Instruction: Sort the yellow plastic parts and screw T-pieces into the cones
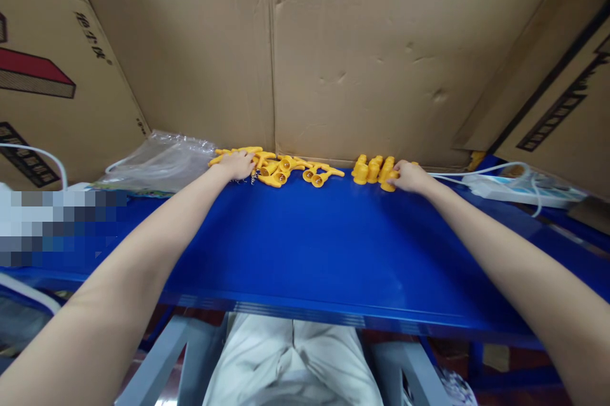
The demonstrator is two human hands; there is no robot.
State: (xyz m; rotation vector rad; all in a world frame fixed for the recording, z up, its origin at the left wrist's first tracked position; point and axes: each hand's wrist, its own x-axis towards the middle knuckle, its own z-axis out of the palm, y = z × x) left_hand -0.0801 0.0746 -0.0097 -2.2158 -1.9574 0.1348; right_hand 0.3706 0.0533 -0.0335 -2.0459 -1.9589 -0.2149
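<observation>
A person seated at a glossy blue tabletop (309, 241) stretched both bare arms to its far edge, where small moulded parts lay against a creased brown cardboard wall (362, 44). The left hand (236, 165) rested palm down on the left end of a loose heap of yellow T-shaped plastic parts (286, 169), fingers curled over the pieces. At that distance it could not be told whether the hand had closed on any one of them or merely lay on top. The right hand (408, 176) met the right side of a tight cluster of upright yellow plastic parts (372, 169), its fingertips touching the nearest piece at the cluster's front corner. Whether they pinched it or only pressed against it could not be told either. The heap and the cluster sat near each other but apart, a strip of bare blue between them, both close to the foot of the cardboard.

To the left of the heap, a crumpled clear plastic bag (162, 163) lay on the table, just beside the left wrist. To the right, a white power strip (500, 189) with white cables (457, 173) sat near the table's edge, one cable running up just behind the right hand. A printed cardboard box (42, 75) stood at far left. Below the table's near edge, pale trousers (290, 355) and grey metal frame legs (157, 361) showed.
</observation>
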